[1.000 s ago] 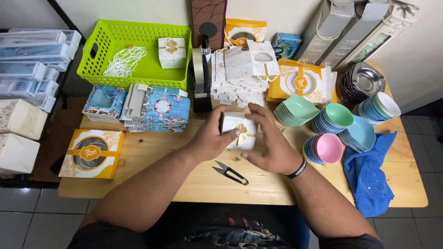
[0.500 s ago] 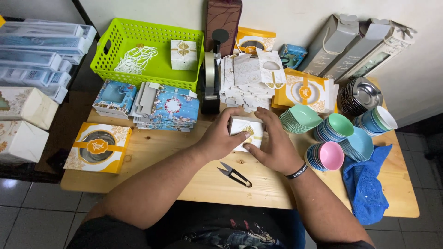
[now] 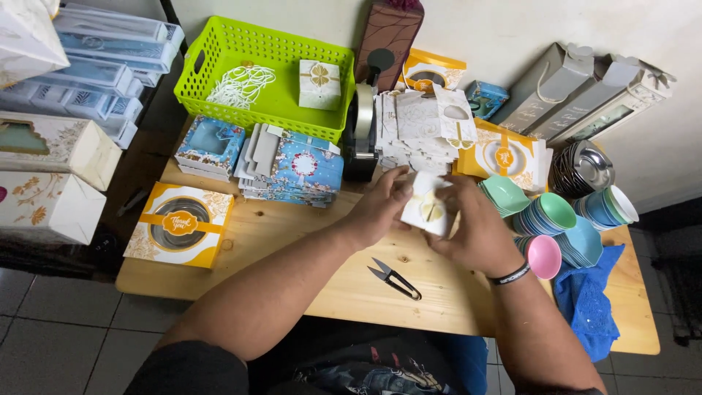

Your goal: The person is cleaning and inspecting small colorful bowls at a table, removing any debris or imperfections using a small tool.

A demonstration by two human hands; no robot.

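Observation:
Both my hands hold a small white gift box (image 3: 426,207) with a gold emblem, tilted above the wooden table (image 3: 292,271). My left hand (image 3: 379,207) grips its left side with the fingers curled over the top. On the box's right side sits my right hand (image 3: 475,230), which wears a dark wristband. A small pair of black thread snips (image 3: 395,279) lies on the table just in front of my hands.
A lime green basket (image 3: 219,55) holding a white box and cords stands at the back left. Flat blue and white boxes (image 3: 292,161), a tape dispenser (image 3: 362,124), orange window boxes (image 3: 179,223), stacked pastel bowls (image 3: 556,219), a blue cloth (image 3: 589,300).
The view has shifted closer and lower. My hands have turned the white box, tilting it to the right, while keeping hold of it.

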